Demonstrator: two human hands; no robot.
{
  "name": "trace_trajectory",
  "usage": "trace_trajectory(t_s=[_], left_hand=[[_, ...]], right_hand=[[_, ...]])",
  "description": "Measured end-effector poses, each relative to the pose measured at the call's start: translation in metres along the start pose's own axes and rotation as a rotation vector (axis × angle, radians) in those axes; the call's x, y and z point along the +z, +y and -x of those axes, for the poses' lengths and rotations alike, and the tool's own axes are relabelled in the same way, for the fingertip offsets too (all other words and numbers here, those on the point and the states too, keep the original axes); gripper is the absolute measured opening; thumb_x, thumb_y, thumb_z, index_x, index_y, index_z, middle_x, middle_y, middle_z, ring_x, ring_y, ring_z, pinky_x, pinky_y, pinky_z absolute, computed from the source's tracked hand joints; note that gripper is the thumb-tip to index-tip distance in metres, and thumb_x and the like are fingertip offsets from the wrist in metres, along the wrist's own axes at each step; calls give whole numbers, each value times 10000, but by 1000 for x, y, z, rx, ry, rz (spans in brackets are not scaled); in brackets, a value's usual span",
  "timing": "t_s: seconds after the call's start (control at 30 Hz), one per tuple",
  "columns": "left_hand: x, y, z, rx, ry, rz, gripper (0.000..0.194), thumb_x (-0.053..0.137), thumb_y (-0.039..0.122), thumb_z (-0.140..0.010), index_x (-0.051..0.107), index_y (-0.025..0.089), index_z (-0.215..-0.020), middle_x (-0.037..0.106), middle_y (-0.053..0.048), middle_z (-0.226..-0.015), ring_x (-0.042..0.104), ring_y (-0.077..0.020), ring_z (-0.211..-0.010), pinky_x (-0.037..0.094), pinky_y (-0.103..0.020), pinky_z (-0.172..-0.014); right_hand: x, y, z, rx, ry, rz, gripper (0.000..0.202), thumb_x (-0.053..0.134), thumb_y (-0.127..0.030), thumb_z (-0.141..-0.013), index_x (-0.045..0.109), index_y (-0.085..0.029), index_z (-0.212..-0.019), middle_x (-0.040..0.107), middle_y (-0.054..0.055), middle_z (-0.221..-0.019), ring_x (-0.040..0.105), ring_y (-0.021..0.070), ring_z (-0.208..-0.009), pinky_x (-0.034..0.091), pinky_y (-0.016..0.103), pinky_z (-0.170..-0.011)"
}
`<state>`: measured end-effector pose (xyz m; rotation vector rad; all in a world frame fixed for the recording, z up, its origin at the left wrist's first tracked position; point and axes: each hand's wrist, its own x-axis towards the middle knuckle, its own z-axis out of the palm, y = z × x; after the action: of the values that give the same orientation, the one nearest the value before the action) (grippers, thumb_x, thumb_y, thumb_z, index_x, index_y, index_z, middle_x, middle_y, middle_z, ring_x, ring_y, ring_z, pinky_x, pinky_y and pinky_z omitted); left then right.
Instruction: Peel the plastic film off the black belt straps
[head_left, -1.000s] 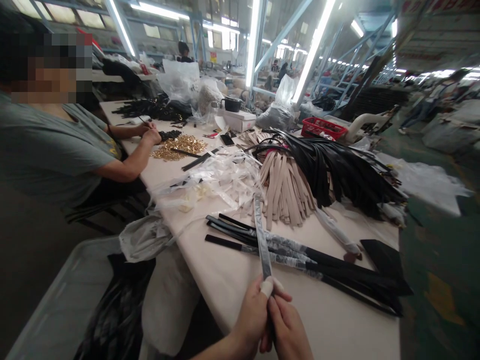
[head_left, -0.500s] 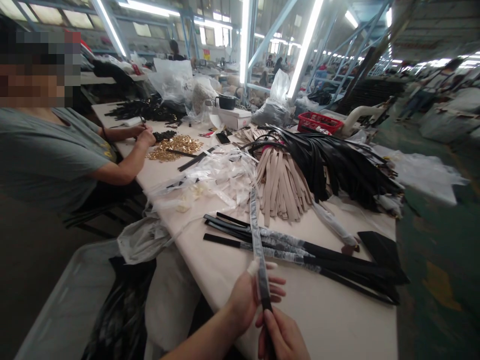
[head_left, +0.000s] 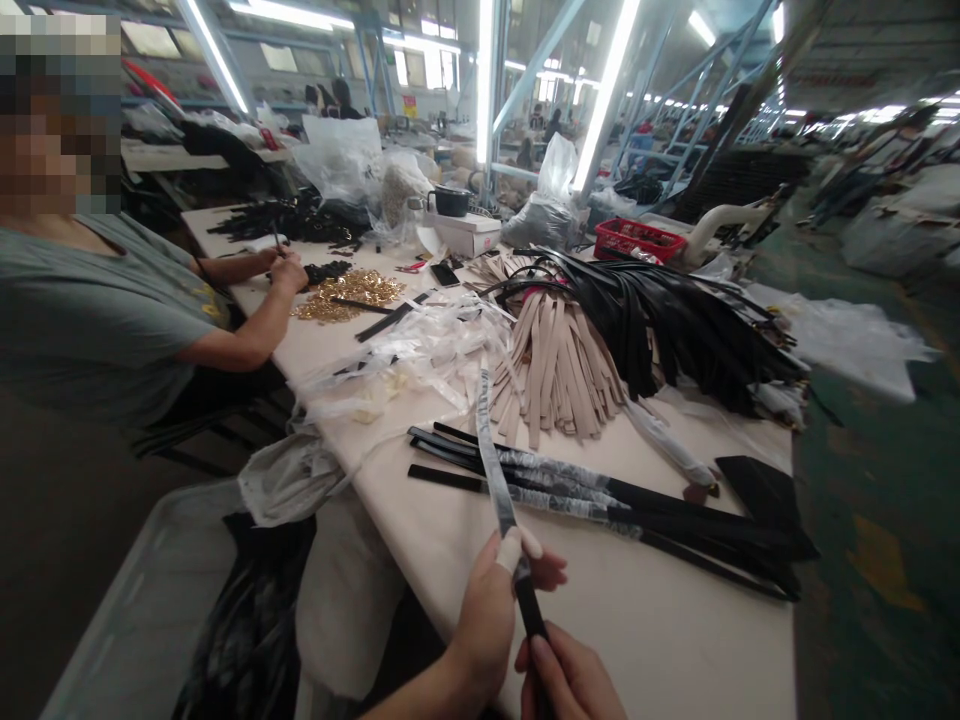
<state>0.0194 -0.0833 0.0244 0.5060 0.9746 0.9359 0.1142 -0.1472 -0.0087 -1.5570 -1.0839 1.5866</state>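
Note:
A black strap [head_left: 531, 604] with a clear plastic sleeve [head_left: 491, 455] over its far part runs between my hands. My left hand [head_left: 499, 590] is closed on the sleeved strap, with white coverings on its thumb and a fingertip. Nearer the bottom edge, my right hand [head_left: 566, 672] pinches the bare black part. Several black straps with plastic around their middles [head_left: 555, 480] lie on the pale table [head_left: 675, 640] just beyond. Behind them spread a bundle of beige straps [head_left: 559, 370] and a pile of glossy black straps [head_left: 660, 320].
Loose clear plastic strips [head_left: 427, 345] lie at mid-table, with gold metal pieces [head_left: 352, 293] farther left. A person in a grey shirt [head_left: 97, 320] works at the left edge. Below stands a grey bin [head_left: 135, 580] holding black material. A red basket [head_left: 637, 240] sits at the back.
My left hand's thumb has closed over the strap, where the fingers were spread beneath it. The sleeved far end has swung left. My right hand keeps its pinch.

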Motion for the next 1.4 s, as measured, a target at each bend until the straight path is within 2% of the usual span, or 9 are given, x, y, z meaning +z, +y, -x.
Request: trace_trajectory(t_s=[0.13,0.33,0.53,0.67,0.77,1.0,1.1,1.23,1.4], left_hand=[[0,-14,2,-109,-56,0,391,611,575,-832,612,186,-797,732,-116,-836,684,-259,-778,504,-345,-714],[-2,-1,-29,-101,-1,95,369,544,524,-869,599,167,-943,742,-132,-896,694,-248,-746,508,-356,-706],[-8,-37,-17,-120,58,-38,310,568,491,-851,585,182,-863,734,-95,-861,650,-187,-613,481,-292,-601],[-13,-12,-44,-219,31,64,385,487,487,-869,613,140,-981,737,-130,-879,674,-204,-640,496,-304,-616],[-10,6,-63,-118,67,63,370,467,448,-890,599,132,-1030,734,-136,-905,689,-215,-687,517,-332,-669],[-19,-38,-35,-114,69,-38,331,497,433,-882,615,128,-932,734,-125,-829,663,-185,-647,454,-259,-576],[-26,-9,-59,-235,0,38,469,408,491,-905,651,91,-939,733,-160,-865,678,-204,-669,477,-279,-581],[-18,31,-95,-127,4,105,361,471,407,-897,632,104,-1010,740,-154,-896,698,-217,-682,531,-341,-687],[-13,-16,-61,-70,76,22,293,538,428,-864,591,156,-961,732,-112,-838,683,-199,-628,480,-264,-528]], right_hand=[[-4,0,-5,-100,156,41,656,405,-772,-869,674,-175,-821,675,78,-638,622,185,-556,484,253,-552],[5,8,-10,54,28,-62,679,325,-802,-872,583,-175,-842,562,-8,-459,432,100,-309,288,187,-334],[5,8,-22,-24,185,-11,645,388,-766,-879,592,-172,-733,608,35,-545,538,137,-408,366,211,-358],[7,19,-23,12,98,-28,644,357,-772,-884,575,-174,-788,584,2,-490,476,104,-337,321,184,-323],[8,21,-25,70,54,-68,667,320,-792,-877,565,-172,-851,569,-18,-461,424,88,-284,270,171,-293],[2,18,-36,-39,153,-47,591,436,-746,-871,592,-183,-783,585,7,-478,509,124,-368,354,193,-352],[4,31,-34,28,100,-110,620,380,-767,-880,574,-180,-834,570,-15,-446,440,90,-303,296,168,-319],[6,42,-31,49,58,-80,650,355,-785,-877,559,-169,-837,585,-4,-435,445,75,-300,281,144,-328],[0,27,-38,33,84,-26,635,339,-759,-900,571,-168,-860,616,8,-497,496,107,-315,324,174,-310]])
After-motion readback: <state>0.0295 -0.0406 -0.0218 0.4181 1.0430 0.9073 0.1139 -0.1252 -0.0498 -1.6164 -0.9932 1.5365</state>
